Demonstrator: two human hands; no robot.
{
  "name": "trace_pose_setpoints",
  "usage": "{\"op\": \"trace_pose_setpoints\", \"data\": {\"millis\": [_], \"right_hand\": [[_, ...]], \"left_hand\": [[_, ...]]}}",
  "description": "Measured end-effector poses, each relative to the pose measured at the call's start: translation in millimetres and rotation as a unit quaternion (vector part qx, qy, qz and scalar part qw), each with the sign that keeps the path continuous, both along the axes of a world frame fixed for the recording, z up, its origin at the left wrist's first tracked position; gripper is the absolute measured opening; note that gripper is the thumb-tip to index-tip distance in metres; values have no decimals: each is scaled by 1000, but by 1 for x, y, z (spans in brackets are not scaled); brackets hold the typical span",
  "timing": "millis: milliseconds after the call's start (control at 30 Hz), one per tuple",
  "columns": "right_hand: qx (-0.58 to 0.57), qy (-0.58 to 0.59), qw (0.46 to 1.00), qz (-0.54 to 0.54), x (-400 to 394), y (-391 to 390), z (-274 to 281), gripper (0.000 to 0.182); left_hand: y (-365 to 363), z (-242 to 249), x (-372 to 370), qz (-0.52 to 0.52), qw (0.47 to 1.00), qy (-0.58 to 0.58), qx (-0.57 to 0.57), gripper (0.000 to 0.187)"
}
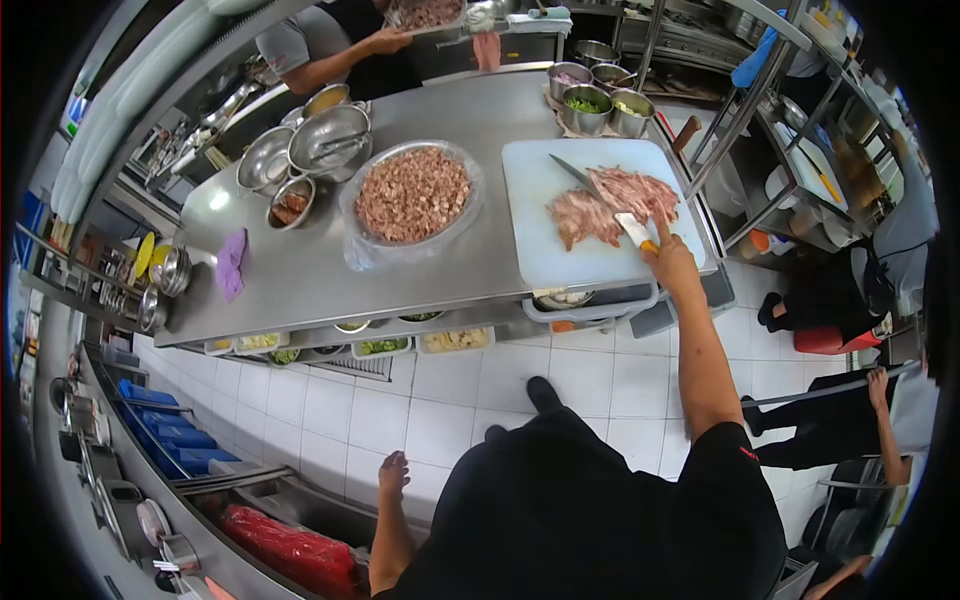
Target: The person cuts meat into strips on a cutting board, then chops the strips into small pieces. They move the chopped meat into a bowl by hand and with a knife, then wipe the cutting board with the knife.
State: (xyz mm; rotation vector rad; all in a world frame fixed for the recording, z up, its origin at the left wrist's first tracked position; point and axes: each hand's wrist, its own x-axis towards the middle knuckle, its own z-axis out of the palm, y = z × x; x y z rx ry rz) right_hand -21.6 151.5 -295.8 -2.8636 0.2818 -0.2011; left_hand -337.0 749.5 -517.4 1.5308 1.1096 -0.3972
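Observation:
My right hand [672, 256] is closed around the orange handle of a long knife [632, 228], whose blade points away and left across the white cutting board [535, 255]. Thinly cut raw meat [582, 220] lies on the near-left side of the blade. More cut meat [640, 190] is heaped on its far-right side, close to my fingers. My left hand [394, 474] hangs low over the tiled floor, away from the counter, loosely curled with nothing visible in it.
On the steel counter [300, 290] stand a plastic-lined bowl of diced meat [413, 193], metal bowls [330, 140], a purple cloth [231, 265] and pots of chopped vegetables [587, 108]. A person's hand [388, 41] opposite holds a tray of meat [428, 12]. Other people stand at right.

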Motion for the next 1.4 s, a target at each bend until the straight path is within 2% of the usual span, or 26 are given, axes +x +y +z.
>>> {"op": "trace_pose_setpoints", "data": {"millis": [100, 167, 267, 367, 433, 500, 567, 667, 767, 867, 967, 1100, 1267, 1400], "right_hand": [[-7, -30, 999, 40, 8, -1, -10, 72], [-16, -24, 998, 50, 13, 0, -13, 74], [-22, -59, 995, 78, 25, -6, -30, 66], [12, -98, 988, 119, 32, -18, -33, 50], [67, -86, 985, 132, 27, -16, -12, 45], [134, -41, 984, 107, 32, -25, -2, 41], [187, -20, 978, 93, 36, -37, -6, 43], [297, 189, 936, 13, 30, -27, 45, 46], [225, 135, 965, 28, 36, -35, 23, 51], [132, 64, 986, 75, 31, -38, 13, 48], [100, 77, 990, 67, 24, -30, 5, 44], [78, 105, 990, 54, 15, -19, 23, 39], [62, 73, 993, 61, 23, -11, 32, 32], [18, 43, 995, 91, 52, 9, 31, 32]], "left_hand": [[-25, -8, 22, -44, 998, -27, -22, 35], [-47, -11, 29, -113, 992, -60, -9, 37], [-91, 23, 52, -127, 985, -120, -4, 38], [-118, 16, 80, -48, 971, -234, 31, 36], [-146, 56, 112, -100, 947, -281, 120, 32], [-185, 101, 156, -109, 918, -338, 177, 28], [-216, 147, 194, -174, 877, -379, 239, 25], [-251, 181, 241, -245, 801, -480, 260, 22], [-280, 201, 283, -323, 730, -523, 298, 26], [-294, 203, 323, -388, 677, -560, 279, 27], [-309, 196, 366, -429, 645, -590, 229, 29], [-340, 201, 406, -459, 584, -625, 240, 27], [-370, 198, 442, -501, 514, -668, 199, 25], [-377, 187, 451, -541, 500, -644, 205, 26]]}}
